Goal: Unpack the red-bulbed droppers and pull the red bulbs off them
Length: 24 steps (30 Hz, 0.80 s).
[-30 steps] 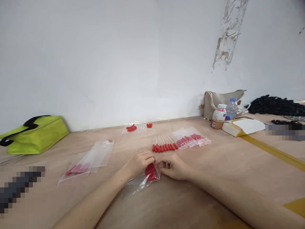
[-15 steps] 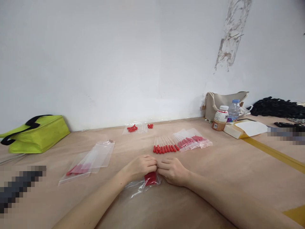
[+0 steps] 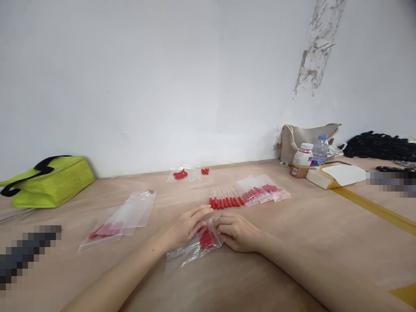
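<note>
Bag (image 3: 207, 237) edge pinched in right hand (image 3: 239, 232) fingers, left hand (image 3: 187, 226) fingers parted, narrow gap between hands

A lime-green bag (image 3: 55, 186) rests at left. A brown-and-white bottle (image 3: 301, 162) and a blue-capped bottle (image 3: 321, 149) stand before a beige bag (image 3: 310, 134), near a black heap (image 3: 380, 146).

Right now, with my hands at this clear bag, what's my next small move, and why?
Perhaps let the left hand pinch the clear bag at its far edge: that hand's fingers look outstretched, not closed, while the right hand is curled at the bag's right side. Whether the bag is sealed isn't clear.
</note>
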Tool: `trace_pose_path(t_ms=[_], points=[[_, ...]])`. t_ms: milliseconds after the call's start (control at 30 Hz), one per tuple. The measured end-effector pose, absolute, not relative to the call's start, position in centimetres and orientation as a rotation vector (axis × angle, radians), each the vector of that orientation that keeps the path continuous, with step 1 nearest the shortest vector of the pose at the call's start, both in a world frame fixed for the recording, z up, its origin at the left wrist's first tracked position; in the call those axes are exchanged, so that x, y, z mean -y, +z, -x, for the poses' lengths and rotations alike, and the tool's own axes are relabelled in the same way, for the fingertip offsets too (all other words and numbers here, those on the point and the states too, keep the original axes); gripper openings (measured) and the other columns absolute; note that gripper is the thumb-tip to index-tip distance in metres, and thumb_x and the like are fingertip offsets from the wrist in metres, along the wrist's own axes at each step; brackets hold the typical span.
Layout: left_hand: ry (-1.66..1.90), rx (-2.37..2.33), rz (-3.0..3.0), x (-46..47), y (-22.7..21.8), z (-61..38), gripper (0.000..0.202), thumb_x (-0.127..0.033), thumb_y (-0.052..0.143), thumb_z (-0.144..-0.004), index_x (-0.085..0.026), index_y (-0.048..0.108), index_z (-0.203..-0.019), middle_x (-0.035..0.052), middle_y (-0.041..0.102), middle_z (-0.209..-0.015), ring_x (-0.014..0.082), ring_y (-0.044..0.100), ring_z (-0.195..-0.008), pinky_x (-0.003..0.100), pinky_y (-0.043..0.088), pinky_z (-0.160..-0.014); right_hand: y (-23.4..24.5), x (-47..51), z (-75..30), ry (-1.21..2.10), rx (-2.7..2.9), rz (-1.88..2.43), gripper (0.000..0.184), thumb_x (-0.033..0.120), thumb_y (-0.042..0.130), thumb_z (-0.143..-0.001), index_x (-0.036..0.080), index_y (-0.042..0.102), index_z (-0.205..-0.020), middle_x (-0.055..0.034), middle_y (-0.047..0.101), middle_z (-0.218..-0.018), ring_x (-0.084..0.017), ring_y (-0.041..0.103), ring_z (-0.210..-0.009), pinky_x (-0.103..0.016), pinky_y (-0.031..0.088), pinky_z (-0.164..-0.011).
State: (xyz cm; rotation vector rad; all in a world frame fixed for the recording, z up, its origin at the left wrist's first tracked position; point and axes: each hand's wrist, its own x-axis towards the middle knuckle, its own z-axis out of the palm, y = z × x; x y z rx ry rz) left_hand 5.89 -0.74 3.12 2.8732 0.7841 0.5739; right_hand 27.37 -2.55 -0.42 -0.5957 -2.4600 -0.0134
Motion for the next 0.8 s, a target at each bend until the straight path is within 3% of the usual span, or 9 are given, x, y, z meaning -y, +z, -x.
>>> trace_pose_path(t_ms=[67,233,367,533,667,800], points=[[0.579,-0.996,-2.694,2.5,2.6,-5.0,0.04,-0.028,0.036,-0.089,-0.026,0.03,-0.129,0.0047,0.045,-0.128,0.0163,0.043,-0.116,0.034,0.039,-0.095,-0.4,2.6,-27.7,0.185,2.392,0.602,0.017,0.004,0.045,-0.071,0.016,0.057,-0.078,-0.0034,0.06,-0.08,-0.013,0.053,-0.077,-0.025,0.042,-0.07],[0.536,-1.037,-2.567,5.3,1.2,-3.0,0.051,-0.034,0.045,-0.084,-0.027,0.027,-0.131,0.0056,0.043,-0.13,0.0204,0.043,-0.116,0.037,0.038,-0.095,-0.1,2.8,-27.3,0.466,2.234,0.845,0.024,0.007,0.047,-0.074,0.018,0.064,-0.087,-0.0016,0.065,-0.081,-0.014,0.055,-0.078,-0.027,0.043,-0.072],[0.55,-1.04,-2.507,4.6,0.8,-2.8,0.049,-0.035,0.048,-0.082,-0.027,0.032,-0.128,0.0052,0.048,-0.125,0.0205,0.047,-0.111,0.037,0.04,-0.092,-0.1,2.8,-26.4,0.575,2.15,0.943,0.021,0.015,0.046,-0.08,0.018,0.066,-0.087,-0.002,0.064,-0.076,-0.013,0.055,-0.072,-0.024,0.043,-0.068],[0.587,-1.077,-2.476,4.0,0.5,-3.1,0.049,-0.034,0.051,-0.08,-0.024,0.035,-0.125,0.007,0.051,-0.122,0.0215,0.049,-0.108,0.038,0.041,-0.09,-0.6,2.5,-26.4,0.759,2.138,0.893,0.029,0.021,0.05,-0.08,0.017,0.057,-0.108,0.0024,0.056,-0.066,-0.009,0.047,-0.06,-0.021,0.04,-0.06],[0.583,-1.079,-2.467,3.8,0.4,-3.1,0.05,-0.035,0.05,-0.081,-0.023,0.033,-0.126,0.007,0.051,-0.123,0.0213,0.049,-0.109,0.038,0.041,-0.091,-0.3,2.3,-26.8,0.975,2.107,0.842,0.046,0.027,0.063,-0.07,0.018,0.053,-0.114,0.004,0.052,-0.07,-0.008,0.044,-0.06,-0.019,0.039,-0.058],[0.625,-1.048,-2.477,3.6,0.4,-3.2,0.051,-0.036,0.05,-0.081,-0.025,0.032,-0.127,0.0062,0.049,-0.125,0.021,0.047,-0.112,0.037,0.04,-0.092,0.4,2.6,-26.9,0.915,2.119,0.918,0.05,0.026,0.075,-0.055,0.021,0.06,-0.102,0.0028,0.056,-0.081,-0.01,0.048,-0.066,-0.019,0.039,-0.058]])
